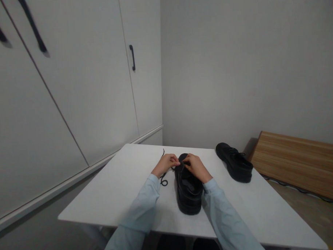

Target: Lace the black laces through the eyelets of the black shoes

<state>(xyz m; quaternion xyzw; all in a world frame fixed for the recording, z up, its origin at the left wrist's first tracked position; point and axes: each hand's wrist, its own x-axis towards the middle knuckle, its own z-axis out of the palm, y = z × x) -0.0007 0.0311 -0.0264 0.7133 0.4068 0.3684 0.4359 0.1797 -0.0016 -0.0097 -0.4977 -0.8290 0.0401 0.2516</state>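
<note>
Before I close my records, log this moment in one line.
left hand: at near shoe; right hand: same shoe; lace: loose at left; other shoe: table's right

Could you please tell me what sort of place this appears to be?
Probably a corner of a plain indoor room, perhaps in a home: tall white cabinets with black bar handles line one side, a bare grey wall meets them, and a white flat-topped table stands in front.

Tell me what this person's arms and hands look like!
Long, pale blue fabric sleeves, creased and with no visible pattern, run down to cuffs. The left hand and right hand are bare, without gloves.
</note>
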